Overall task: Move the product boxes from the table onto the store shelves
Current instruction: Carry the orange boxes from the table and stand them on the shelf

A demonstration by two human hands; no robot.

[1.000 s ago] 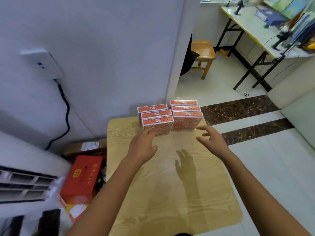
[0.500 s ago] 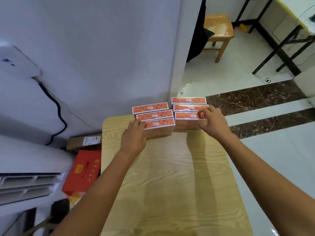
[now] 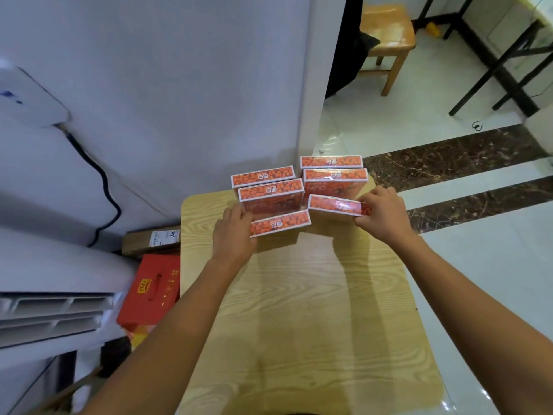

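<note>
Fingers (image 3: 238, 214) of left hand (image 3: 235, 235) wrapped over left end of near left box (image 3: 279, 223), gripping it; long orange top face toward camera, right end slanting higher in picture, shadow on tabletop just below. Fingers (image 3: 372, 199) of right hand (image 3: 380, 217) curled over right end of near right box (image 3: 333, 205), thumb underneath, pinching it; box slanted the other way, right end lower in picture. Not possible to tell whether either held box quite clear of tabletop. Just behind them, four more orange boxes at far edge of wooden table (image 3: 299, 310): left pair (image 3: 270, 193) one behind the other, right pair (image 3: 335, 176) likewise, all upright, the two rows side by side, faint letters NFC on the nearer front faces. Bare forearms reaching in from bottom corners of view, above pale wood-grain tabletop. On floor left of table, red carton (image 3: 152, 289) with carry handle, brown cardboard box (image 3: 149, 241) behind it, white slatted appliance (image 3: 45, 313) further left. Black cable (image 3: 104, 187) running up pale wall (image 3: 179, 85) to white wall device (image 3: 27, 97). Past wall corner at upper right, wooden stool (image 3: 386, 28), black table legs (image 3: 490, 67), pale tiled floor (image 3: 493, 265) crossed by dark marble strips.
</note>
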